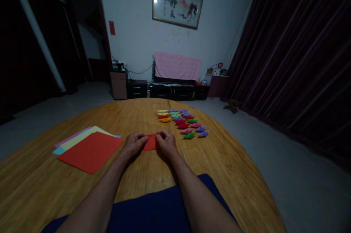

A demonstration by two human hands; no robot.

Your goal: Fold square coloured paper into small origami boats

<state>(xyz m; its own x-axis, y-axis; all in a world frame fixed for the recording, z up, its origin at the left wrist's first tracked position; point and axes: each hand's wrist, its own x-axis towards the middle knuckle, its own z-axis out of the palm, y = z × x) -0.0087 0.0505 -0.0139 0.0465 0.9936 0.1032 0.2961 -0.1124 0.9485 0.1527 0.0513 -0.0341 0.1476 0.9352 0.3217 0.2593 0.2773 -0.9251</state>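
A small piece of red paper [151, 143] lies on the wooden table, its near edge straight like a fold. My left hand [135, 143] pinches its left side between thumb and fingers. On the opposite side my right hand [166, 141] grips the upper right corner the same way. Beyond and to the right stand several folded paper boats [183, 126] in red, green, purple, pink and yellow, set in rough rows. Left of my hands is a fanned stack of coloured sheets, with a red sheet [91, 152] on top and a yellow sheet [95, 129] under it.
The round wooden table [219, 174] has its curved edge at the far side and right. Dark blue cloth [148, 211] lies at the near edge under my forearms. Past the table are a low black cabinet [171, 92] and a pink cloth [177, 65] over a screen.
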